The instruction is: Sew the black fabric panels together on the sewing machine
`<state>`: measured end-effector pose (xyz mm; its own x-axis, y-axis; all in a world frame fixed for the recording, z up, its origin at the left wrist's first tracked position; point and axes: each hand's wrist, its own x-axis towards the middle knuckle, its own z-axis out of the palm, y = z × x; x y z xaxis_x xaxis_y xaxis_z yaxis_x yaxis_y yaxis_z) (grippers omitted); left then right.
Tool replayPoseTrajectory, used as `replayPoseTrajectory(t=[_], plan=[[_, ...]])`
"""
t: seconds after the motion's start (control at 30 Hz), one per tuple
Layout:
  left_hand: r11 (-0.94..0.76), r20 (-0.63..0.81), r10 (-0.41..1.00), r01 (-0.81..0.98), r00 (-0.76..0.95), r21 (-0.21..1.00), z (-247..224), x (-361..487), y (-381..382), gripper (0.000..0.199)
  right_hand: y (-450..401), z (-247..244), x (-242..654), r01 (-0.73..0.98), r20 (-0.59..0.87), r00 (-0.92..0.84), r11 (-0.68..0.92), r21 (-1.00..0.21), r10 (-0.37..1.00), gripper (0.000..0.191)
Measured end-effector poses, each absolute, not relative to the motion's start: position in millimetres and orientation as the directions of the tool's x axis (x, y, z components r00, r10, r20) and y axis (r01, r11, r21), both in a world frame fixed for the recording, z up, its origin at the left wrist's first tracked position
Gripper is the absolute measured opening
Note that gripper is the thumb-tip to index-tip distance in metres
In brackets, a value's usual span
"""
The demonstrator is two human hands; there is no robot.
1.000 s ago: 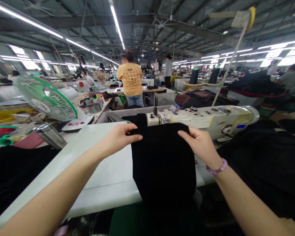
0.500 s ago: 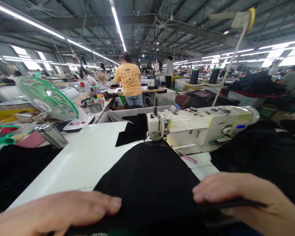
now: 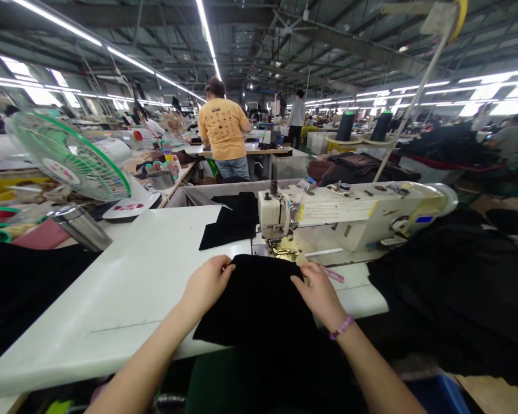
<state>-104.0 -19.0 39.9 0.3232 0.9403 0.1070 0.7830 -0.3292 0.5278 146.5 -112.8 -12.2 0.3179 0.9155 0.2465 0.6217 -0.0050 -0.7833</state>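
A black cloth piece (image 3: 263,305) lies over the front edge of the white table (image 3: 147,276), its far edge just short of the sewing machine's needle area. My left hand (image 3: 209,282) pinches its far left corner between thumb and fingers. At the far right corner my right hand (image 3: 317,287), with a purple band at the wrist, grips the same cloth. The white sewing machine (image 3: 336,213) stands beyond both hands. Other black cloth pieces (image 3: 231,224) lie left of the machine head.
Pink-handled snips (image 3: 333,274) and a white pen-like stick (image 3: 323,252) lie by the machine bed. A steel flask (image 3: 80,227) and a green fan (image 3: 69,158) stand left. Black fabric (image 3: 453,293) is heaped right. A person in yellow (image 3: 225,129) stands ahead.
Both hands have moved forward, away from me, to the cloth's far corners. The cloth's far edge has come back from under the machine head, uncovering the metal plate there.
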Motion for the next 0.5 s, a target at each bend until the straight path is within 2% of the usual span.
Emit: replayPoseTrajectory(t=[0.1, 0.23, 0.37, 0.43, 0.5], plan=[[-0.341, 0.098, 0.932, 0.75, 0.35, 0.566, 18.6, -87.8, 11.9, 0.01, -92.6, -25.9, 142.1, 0.618, 0.297, 0.401, -0.017, -0.786, 0.867, 0.008], [-0.31, 0.05, 0.926, 0.678, 0.374, 0.666, 6.8, -79.3, 21.6, 0.018, -84.9, -35.4, 143.1, 0.563, 0.306, 0.444, 0.004, -0.827, 0.842, 0.011], [-0.238, 0.082, 0.955, 0.576, 0.284, 0.782, 12.8, -84.9, -0.1, 0.008, -93.2, -33.2, 145.1, 0.433, 0.304, 0.458, 0.088, -0.897, 0.836, 0.019], [-0.142, 0.039, 0.966, 0.397, 0.256, 0.907, 18.7, -91.0, -16.9, 0.015, -103.5, -29.9, 145.3, 0.306, 0.268, 0.458, 0.132, -0.943, 0.848, 0.03], [-0.005, -0.019, 0.969, 0.095, 0.246, 0.995, 24.6, -96.3, -33.0, 0.026, -115.6, -27.8, 146.1, 0.114, 0.177, 0.475, 0.139, -0.984, 0.862, 0.04]])
